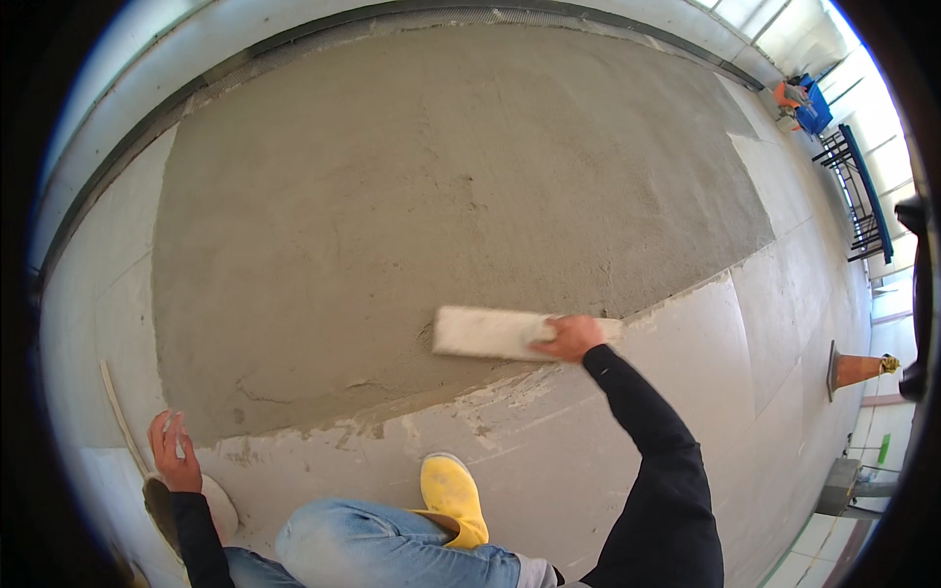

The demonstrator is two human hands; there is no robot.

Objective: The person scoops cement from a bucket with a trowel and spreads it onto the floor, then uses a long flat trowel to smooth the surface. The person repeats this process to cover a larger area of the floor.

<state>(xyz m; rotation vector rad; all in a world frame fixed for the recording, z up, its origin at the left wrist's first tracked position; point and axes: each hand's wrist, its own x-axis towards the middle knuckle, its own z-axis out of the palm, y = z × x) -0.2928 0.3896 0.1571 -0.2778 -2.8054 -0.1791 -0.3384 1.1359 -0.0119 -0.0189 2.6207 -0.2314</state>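
Note:
My right hand (571, 338) is closed around the grip of a long, pale hand float (480, 331). The float lies along the near edge of a broad patch of wet grey mortar (451, 196), its right end reaching the boundary with the bare pale floor boards. Slight blur softens the hand and tool. Off to the left, my left hand (176, 453) is held up near the mortar's near-left corner, fingers apart and nothing visible in them. Thin smears of mortar (480, 421) mark the boards along the near edge.
My yellow boot (453, 495) stands on the boards close to the mortar. A thin pale strip (118, 412) lies at left, near a partly hidden round object (220, 508). At right are an orange traffic cone (858, 371) and a blue-topped folding table (867, 186). A wall bounds the far side.

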